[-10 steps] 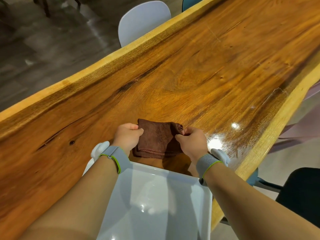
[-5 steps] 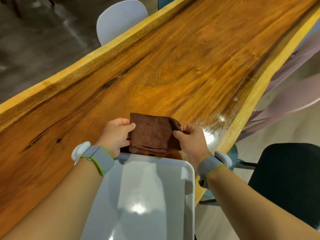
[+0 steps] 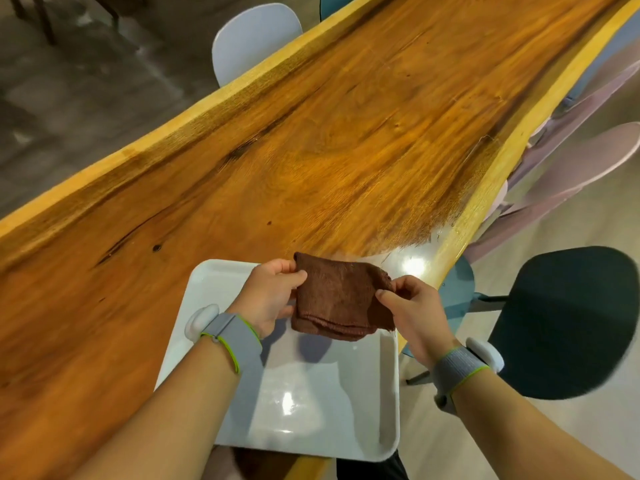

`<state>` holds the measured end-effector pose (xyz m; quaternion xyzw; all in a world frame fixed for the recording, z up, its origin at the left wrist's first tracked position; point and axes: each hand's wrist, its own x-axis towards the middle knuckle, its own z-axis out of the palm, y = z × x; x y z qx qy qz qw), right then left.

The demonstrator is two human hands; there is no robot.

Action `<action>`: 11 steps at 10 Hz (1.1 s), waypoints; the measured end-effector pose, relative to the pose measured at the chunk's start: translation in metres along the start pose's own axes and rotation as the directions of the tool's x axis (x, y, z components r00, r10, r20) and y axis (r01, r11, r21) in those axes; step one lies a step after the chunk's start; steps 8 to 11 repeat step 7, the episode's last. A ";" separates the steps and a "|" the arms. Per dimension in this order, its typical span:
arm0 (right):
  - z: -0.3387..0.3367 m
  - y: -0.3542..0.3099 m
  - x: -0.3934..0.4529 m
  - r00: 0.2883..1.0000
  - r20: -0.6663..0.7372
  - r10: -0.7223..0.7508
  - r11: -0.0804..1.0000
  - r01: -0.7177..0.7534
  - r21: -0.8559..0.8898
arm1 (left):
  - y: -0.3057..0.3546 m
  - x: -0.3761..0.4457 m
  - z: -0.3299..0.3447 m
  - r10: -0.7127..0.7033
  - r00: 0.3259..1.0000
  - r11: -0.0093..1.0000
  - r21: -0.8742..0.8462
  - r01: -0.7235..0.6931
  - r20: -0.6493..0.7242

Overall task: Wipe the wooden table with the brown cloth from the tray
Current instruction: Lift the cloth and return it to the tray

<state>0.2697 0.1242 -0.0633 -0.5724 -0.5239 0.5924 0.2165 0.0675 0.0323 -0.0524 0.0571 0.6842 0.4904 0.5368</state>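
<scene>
brown cloth [image 3: 337,303] – lower centre, over tray [image 3: 311,403] | left hand [image 3: 268,299], right hand [image 3: 412,310] pinch side edges | soft, light, limp – likely grip folded, palm flat

We see the table [image 3: 346,150] running from the lower left of the frame to the upper right. The tray [image 3: 311,410] sits on it at lower centre, its near right corner seeming to reach the table's edge. Above the tray's far end the cloth [image 3: 339,301] hangs between our left hand [image 3: 268,296], on its left side, and our right hand [image 3: 412,310], on its right. One chair [image 3: 252,36] stands beyond the table's far edge at upper centre. Another chair [image 3: 568,323] stands right of the table at lower right, with more chairs [image 3: 571,168] behind it along the right edge.
</scene>
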 end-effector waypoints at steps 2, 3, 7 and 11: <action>0.016 0.039 -0.020 1.000 0.021 0.022 0.988 -0.019 -0.156 | -0.046 -0.012 -0.031 -0.098 0.994 0.995 0.028 0.100 -0.050; 0.026 0.049 -0.019 0.998 0.056 0.021 0.967 -0.006 -0.253 | -0.060 -0.008 -0.041 -0.106 0.989 0.992 0.061 0.112 -0.101; 0.033 0.032 0.006 0.973 0.217 -0.072 0.437 0.227 -0.870 | -0.058 0.006 -0.053 0.198 0.951 0.714 0.700 0.026 -0.237; 0.033 0.032 0.006 0.973 0.217 -0.072 0.437 0.227 -0.870 | -0.058 0.006 -0.053 0.198 0.951 0.714 0.700 0.026 -0.237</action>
